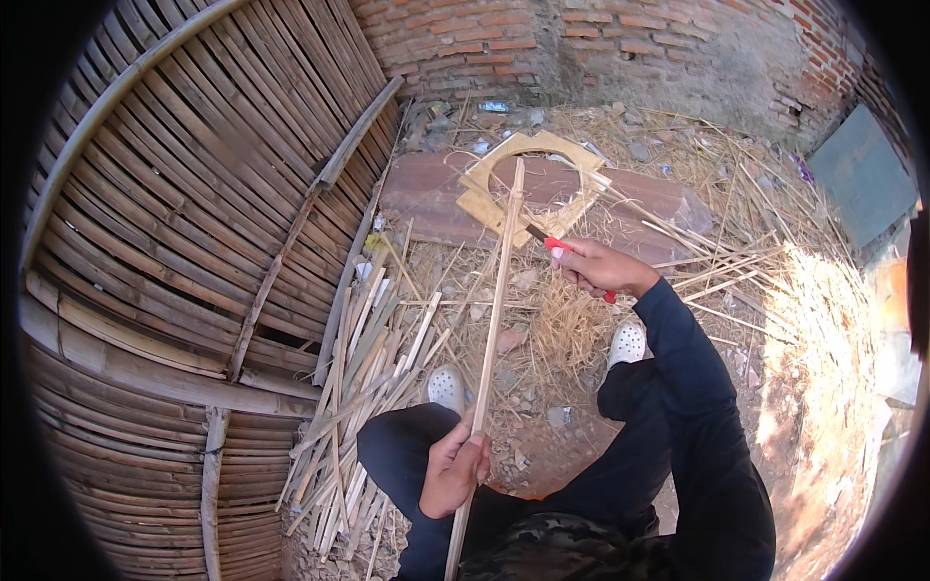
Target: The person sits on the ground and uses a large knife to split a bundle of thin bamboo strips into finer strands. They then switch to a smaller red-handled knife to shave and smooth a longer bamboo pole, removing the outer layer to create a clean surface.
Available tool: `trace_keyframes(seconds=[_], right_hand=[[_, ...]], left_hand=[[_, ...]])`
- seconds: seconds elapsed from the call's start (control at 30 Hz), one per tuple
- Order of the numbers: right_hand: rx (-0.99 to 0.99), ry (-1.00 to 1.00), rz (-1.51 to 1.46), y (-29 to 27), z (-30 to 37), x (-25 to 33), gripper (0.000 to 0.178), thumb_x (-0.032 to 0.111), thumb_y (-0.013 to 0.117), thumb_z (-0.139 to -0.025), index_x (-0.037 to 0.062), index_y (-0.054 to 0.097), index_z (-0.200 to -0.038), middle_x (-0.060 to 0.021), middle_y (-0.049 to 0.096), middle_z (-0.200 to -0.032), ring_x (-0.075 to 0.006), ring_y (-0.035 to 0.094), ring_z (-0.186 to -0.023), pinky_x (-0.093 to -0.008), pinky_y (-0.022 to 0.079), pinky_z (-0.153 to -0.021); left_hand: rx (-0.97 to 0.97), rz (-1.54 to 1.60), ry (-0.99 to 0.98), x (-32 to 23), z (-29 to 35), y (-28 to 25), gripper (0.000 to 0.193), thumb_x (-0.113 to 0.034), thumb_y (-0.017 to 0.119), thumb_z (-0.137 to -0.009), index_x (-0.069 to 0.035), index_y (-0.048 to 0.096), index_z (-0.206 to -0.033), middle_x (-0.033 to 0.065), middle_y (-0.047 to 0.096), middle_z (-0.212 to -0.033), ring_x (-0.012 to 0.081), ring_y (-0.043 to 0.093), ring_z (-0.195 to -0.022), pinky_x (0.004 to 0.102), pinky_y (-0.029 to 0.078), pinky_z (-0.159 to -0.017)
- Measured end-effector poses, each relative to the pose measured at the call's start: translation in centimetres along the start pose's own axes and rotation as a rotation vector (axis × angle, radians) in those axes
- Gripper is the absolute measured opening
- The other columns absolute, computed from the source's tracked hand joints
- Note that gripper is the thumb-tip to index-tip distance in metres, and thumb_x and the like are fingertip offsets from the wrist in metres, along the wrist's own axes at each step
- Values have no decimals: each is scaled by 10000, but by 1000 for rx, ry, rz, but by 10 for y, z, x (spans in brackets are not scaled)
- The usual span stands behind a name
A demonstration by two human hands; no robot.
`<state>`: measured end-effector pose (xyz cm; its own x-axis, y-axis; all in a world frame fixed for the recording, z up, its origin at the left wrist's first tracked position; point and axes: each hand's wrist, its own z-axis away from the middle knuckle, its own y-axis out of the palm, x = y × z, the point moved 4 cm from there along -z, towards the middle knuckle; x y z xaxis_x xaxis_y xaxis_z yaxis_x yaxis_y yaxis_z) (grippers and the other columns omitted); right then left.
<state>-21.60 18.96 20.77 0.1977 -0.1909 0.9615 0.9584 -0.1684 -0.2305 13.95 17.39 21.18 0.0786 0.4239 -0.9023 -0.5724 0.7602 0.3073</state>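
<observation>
My left hand (453, 472) is closed around the lower part of a long, pale bamboo strip (497, 320), which slants up and away from my lap. In my right hand (603, 268), the fingers wrap around the red handle of a knife (553, 242). Its dark blade points left toward the upper part of the strip; whether the two touch I cannot tell. Beyond the blade, a yellowish ring-shaped frame (475, 207) with an angular outer edge lies on a reddish-brown sheet (417, 194), partly behind the strip's far end.
Many split bamboo strips (339, 455) are heaped left of my left leg. A pile of fine shavings (572, 324) lies between my white clogs (446, 389). More strips (727, 271) are scattered at the right. A bamboo slat wall (194, 203) stands left, a brick wall (630, 48) ahead.
</observation>
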Motion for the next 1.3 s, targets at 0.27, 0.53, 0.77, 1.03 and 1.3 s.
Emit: trace_keyframes(seconds=[0.27,0.53,0.77,1.03,1.3], right_hand=[[97,64,-34,52,37,37,292,294,489,-982,40,532,-1118,-5,505,-751,-107,527,-558,-277,453,-491],[-139,-445,699,106,49,66,528,588,530,-876,77,661,-887,-131,568,-584,-329,580,-548,-401,432,-518],[-388,-337,869,93,28,53,625,690,512,-815,111,708,-682,-126,570,-499,-313,604,-500,-409,459,-474],[-279,-361,899,103,23,52,666,709,514,-796,82,690,-660,-156,565,-501,-331,605,-506,-409,471,-475],[-557,-61,945,37,-17,28,713,710,466,-827,50,677,-663,-175,574,-530,-345,596,-510,-447,466,-495]], left_hand=[[-39,182,39,-25,-1,-1,500,-154,464,-968,-18,345,-1434,61,490,-813,99,447,-544,227,389,-502],[-45,29,61,-28,0,9,476,-85,441,-982,-27,350,-1445,31,519,-823,68,451,-580,201,380,-541],[-160,-577,173,-36,6,17,420,-60,486,-955,59,434,-1354,99,611,-873,125,579,-748,245,449,-698],[-179,-864,353,-49,11,22,423,-39,507,-916,94,452,-1314,238,607,-915,305,637,-819,326,482,-775],[-119,-890,322,-44,16,30,377,-26,519,-888,114,511,-1237,262,607,-945,360,631,-820,354,489,-770]])
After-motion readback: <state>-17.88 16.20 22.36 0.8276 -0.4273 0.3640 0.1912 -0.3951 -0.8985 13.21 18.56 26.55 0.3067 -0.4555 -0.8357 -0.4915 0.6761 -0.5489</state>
